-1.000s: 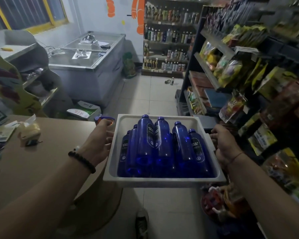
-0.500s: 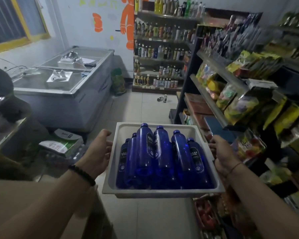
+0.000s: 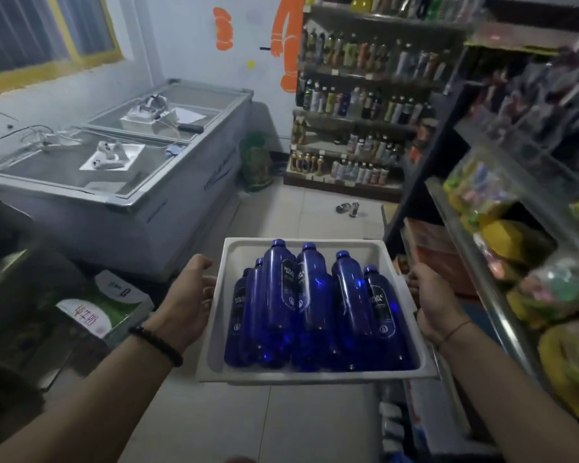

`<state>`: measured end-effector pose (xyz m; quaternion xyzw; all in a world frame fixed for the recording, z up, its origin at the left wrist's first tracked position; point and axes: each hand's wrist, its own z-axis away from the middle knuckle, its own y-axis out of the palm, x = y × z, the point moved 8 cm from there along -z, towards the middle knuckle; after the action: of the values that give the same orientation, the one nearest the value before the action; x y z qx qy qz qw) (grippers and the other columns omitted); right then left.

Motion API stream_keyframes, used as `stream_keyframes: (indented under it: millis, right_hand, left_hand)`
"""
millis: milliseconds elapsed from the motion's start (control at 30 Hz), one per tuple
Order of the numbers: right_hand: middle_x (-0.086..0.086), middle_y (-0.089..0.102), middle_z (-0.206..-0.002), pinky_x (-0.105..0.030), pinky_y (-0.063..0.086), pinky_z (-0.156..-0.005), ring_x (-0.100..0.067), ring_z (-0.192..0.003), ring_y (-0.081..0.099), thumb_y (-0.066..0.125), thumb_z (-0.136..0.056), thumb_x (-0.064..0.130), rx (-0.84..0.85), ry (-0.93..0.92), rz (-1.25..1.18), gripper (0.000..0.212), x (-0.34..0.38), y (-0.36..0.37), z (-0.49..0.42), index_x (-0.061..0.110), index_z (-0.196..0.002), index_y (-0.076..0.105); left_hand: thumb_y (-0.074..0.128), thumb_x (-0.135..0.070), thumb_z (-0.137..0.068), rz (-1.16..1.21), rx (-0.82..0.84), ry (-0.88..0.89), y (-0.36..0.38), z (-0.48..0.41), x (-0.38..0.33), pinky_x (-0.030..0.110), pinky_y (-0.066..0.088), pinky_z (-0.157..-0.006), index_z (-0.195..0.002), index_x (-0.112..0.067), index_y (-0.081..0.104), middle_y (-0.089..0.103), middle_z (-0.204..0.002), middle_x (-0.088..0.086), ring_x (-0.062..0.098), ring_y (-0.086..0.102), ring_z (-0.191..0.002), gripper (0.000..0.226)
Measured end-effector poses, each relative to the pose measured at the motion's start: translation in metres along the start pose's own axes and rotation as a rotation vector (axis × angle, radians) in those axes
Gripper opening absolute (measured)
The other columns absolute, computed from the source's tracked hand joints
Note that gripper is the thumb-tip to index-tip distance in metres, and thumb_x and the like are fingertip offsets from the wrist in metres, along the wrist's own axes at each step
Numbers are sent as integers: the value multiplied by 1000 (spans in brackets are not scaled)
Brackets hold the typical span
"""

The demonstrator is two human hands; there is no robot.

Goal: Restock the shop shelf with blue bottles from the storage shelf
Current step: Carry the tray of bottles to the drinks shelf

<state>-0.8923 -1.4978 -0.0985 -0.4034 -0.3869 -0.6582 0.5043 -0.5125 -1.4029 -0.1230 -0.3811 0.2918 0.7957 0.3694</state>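
You hold the white tray (image 3: pixel 315 376) w/ both hands in front of you, above the tiled floor (image 3: pixel 301 426). Your L hand (image 3: pixel 189 295) grips the left rim: the thumb lies along the side wall, the other fingers go under the tray, so I cannot tell if they are spread or together. Your R hand (image 3: pixel 432 302) grips the right rim, fingers curled close together over the edge, tips hidden. The blue bottles (image 3: pixel 311 305) lie inside the tray on their sides, caps pointing away from you, approx. six caps visible, touching each other, some on top of others. The drinks shelf (image 3: pixel 358 105) stands at the far wall, well apart from the tray. The snack rack (image 3: pixel 515 228) is just beside your R hand; the chest freezer (image 3: pixel 114 182) is on the left.
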Motion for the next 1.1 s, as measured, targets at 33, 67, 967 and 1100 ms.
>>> stream_keyframes:
  millis: [33, 67, 967, 1100]
  right_hand:
    - [1, 42, -49, -20, 30, -38, -10, -34, 37, 46, -91, 13, 15, 2, 17, 33, 10, 14, -24, 21, -59, 39]
    - [3, 40, -46, -18, 29, -36, -8, -32, 35, 44, -91, 12, 37, 4, 26, 32, 18, 28, -45, 20, -60, 38]
    - [-4, 42, -57, -23, 34, -43, -18, -40, 41, 46, -83, 15, -144, 62, 42, 24, 212, 442, -811, 18, -62, 37]
    - [-1, 46, -48, -23, 35, -43, -16, -37, 43, 47, -88, 15, -129, 83, 68, 31, 240, 493, -941, 17, -58, 39]
  left_hand:
    - [50, -35, -97, 4, -6, 1, 8, -19, -12, 31, 41, -51, -75, -7, 60, 58, -63, 9, 20, 50, -52, 38]
    - [50, -35, -97, 10, -10, 8, 14, -38, -24, 30, 41, -48, -76, -6, 60, 57, -62, 9, 19, 49, -49, 37]
    - [44, -27, -99, -104, 84, 30, 285, -813, -444, 19, 39, -36, -71, -14, 45, 48, -41, -2, 12, 46, -30, 31]
    - [44, -26, -98, -125, 32, 27, 333, -936, -488, 19, 39, -40, -67, -15, 46, 49, -41, -4, 11, 46, -31, 33]
